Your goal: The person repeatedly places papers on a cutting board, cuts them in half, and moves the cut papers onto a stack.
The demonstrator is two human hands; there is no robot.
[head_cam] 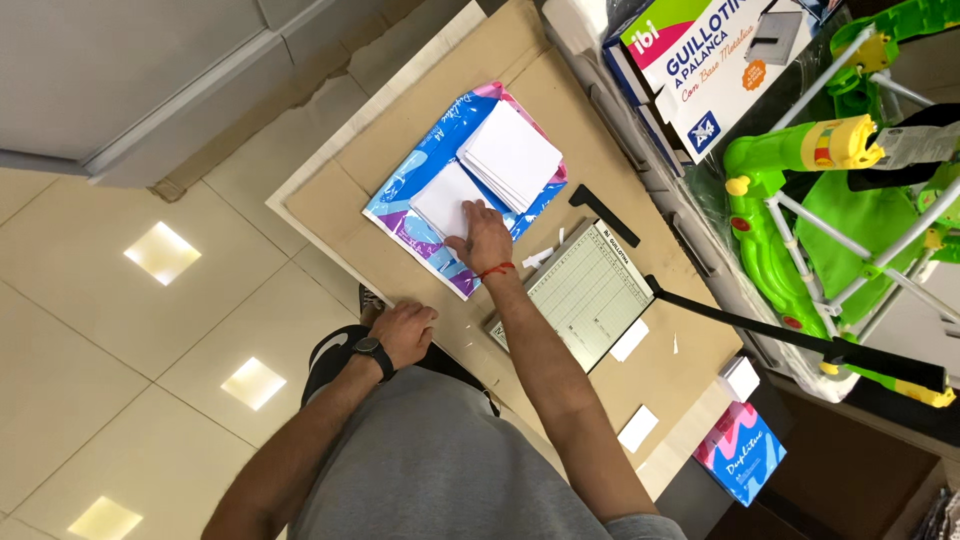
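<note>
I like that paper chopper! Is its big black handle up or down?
Up. The black lever arm is swung well away from the green cutting board, leaving the board uncovered.

The right hand (483,235) rests flat on a white paper stack (447,199) lying on a blue wrapper (400,190). The left hand (405,330) grips the table (330,200) edge. A paper cutter (590,292) sits just right.

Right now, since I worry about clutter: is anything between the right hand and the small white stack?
Nothing visible: the right hand rests directly on the small white stack, which lies on the blue wrapper.
</note>
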